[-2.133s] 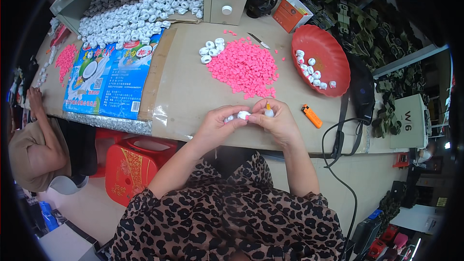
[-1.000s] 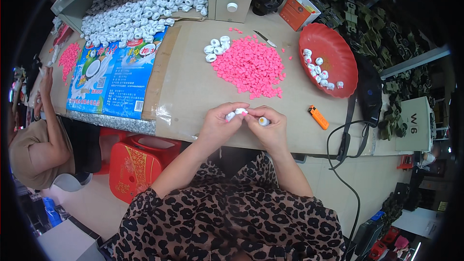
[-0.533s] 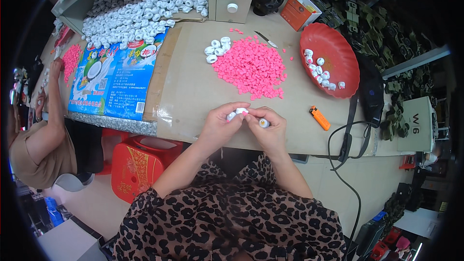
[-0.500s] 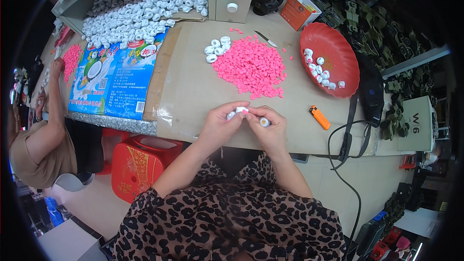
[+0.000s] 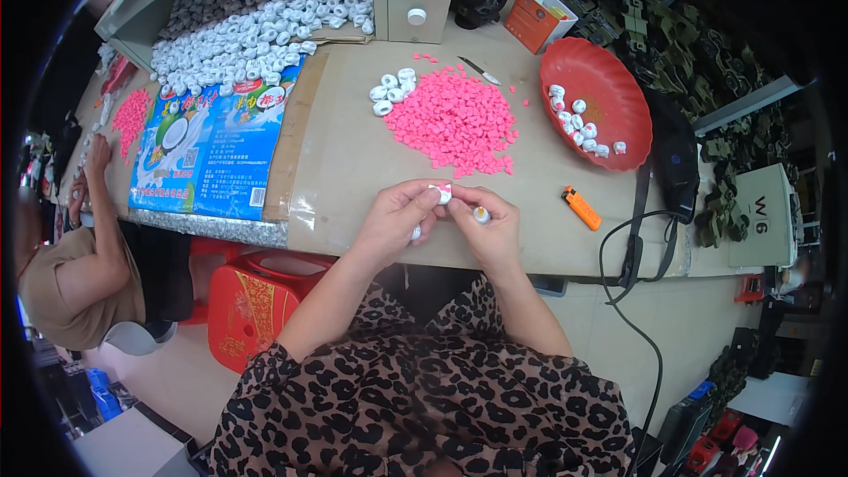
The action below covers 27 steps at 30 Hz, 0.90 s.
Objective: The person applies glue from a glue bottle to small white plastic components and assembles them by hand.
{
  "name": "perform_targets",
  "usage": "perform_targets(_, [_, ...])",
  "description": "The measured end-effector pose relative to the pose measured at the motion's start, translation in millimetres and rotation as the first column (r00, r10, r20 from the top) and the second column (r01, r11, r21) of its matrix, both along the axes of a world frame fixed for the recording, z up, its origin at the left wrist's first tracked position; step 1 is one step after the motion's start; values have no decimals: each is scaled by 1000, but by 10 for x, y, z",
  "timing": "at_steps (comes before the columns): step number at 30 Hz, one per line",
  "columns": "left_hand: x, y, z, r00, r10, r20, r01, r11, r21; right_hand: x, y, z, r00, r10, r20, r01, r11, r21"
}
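Left hand (image 5: 397, 216): white bead (image 5: 441, 196) pinched by table's (image 5: 340, 163) near edge.
Right hand (image 5: 488, 228): bottle (image 5: 481, 215) gripped.
Pink piece (image 5: 447, 186): apparently being seated; steadiness needed next.

The held white piece (image 5: 441, 194) looks smooth; at two o'clock, the fluted red bowl (image 5: 623, 93), glossy plastic; at three, the lighter (image 5: 581, 208), shiny plastic; at six, the shirt (image 5: 415, 389), matt cloth.

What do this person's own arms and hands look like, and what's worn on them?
Both the left hand and the right hand are ungloved, with no watch or bracelet visible. The forearms are bare up to loose leopard-print sleeves, brown with black spots, ending near the elbows.
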<state>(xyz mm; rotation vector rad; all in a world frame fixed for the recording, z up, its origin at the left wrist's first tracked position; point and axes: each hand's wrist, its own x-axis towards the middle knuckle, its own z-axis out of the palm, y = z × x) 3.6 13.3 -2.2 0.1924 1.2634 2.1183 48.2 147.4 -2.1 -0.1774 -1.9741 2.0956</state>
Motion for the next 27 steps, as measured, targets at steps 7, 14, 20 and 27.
perform_targets(7, [71, 31, -17, 991, -5, -135, -9, 994, -105, 14, 10, -22, 999, -20, 42, 19, 1000, 10])
perform_targets(14, [97, 66, 26, 969, 55, -241, -99, 980, -172, 28, 1, -54, 999, -14, 52, 13, 1000, 14])
perform_targets(20, [85, 53, -18, 932, 64, -357, -130, 978, -164, 23, 3, -50, 999, 2, -51, 3, 995, 97])
perform_targets(27, [-21, 97, 113, 997, 66, -42, -68, 997, -48, 68, 25, 26, 994, -80, -69, 75, 994, -75])
